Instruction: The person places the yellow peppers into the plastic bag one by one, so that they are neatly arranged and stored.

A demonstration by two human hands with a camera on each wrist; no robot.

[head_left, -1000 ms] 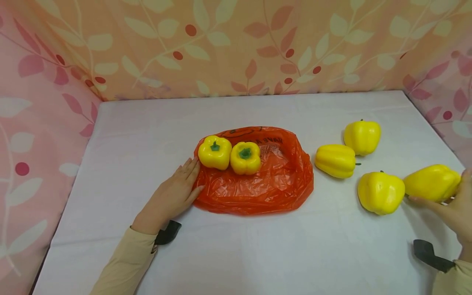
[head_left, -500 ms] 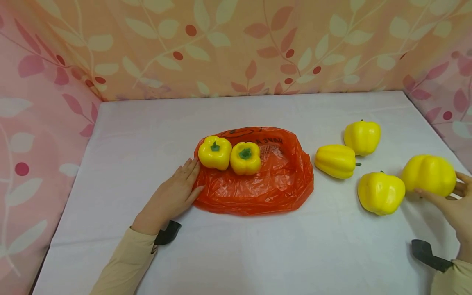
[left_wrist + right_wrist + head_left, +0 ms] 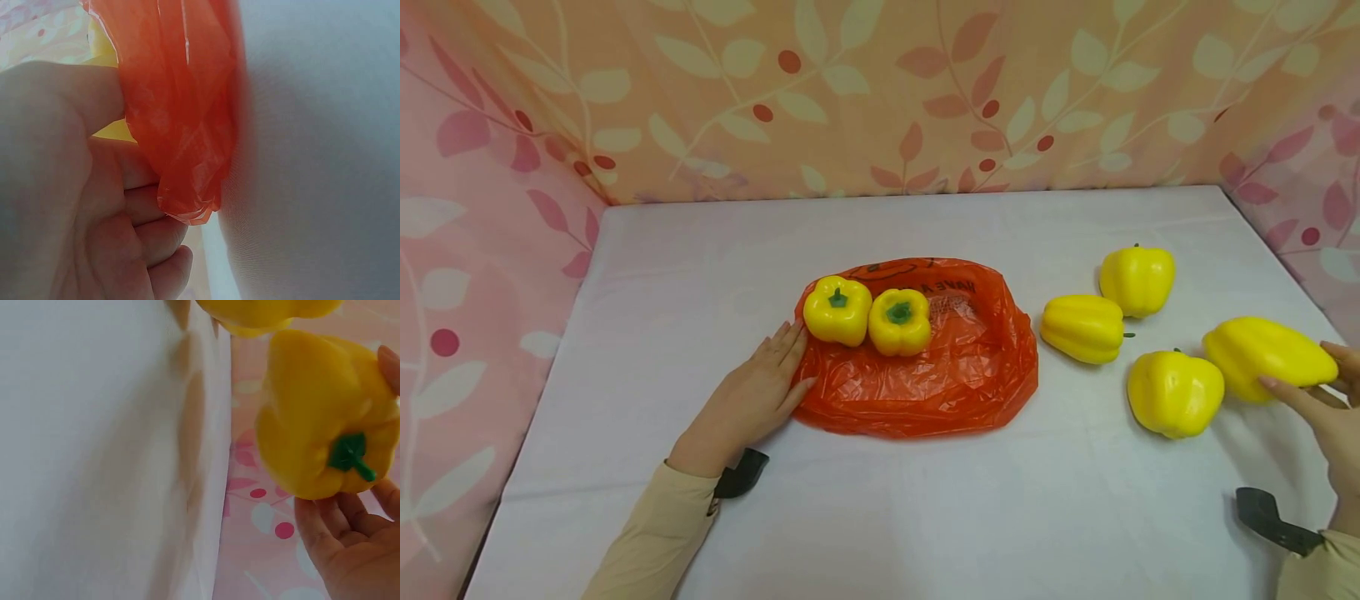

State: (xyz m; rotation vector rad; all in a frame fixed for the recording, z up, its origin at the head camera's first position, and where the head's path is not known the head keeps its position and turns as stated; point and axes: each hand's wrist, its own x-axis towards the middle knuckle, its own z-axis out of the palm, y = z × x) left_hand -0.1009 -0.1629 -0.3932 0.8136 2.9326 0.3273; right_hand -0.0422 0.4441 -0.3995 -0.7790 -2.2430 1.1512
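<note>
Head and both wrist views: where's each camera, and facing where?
Head: on the head, facing forward and down at the table; left hand, right hand, sleeves show.
Left wrist: on that wrist, facing the bag; left hand shows partly.
Right wrist: on that wrist, facing the held pepper; right hand shows partly.
Head and right wrist share that pepper.

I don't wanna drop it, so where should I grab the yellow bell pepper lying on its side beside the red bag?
Probably come from above and grip the yellow bell pepper across its plump middle. It lies on its side, so that rounded body faces up. Its stem points right and looks too thin to hold well, and a second bell pepper sits close behind that end.
</note>
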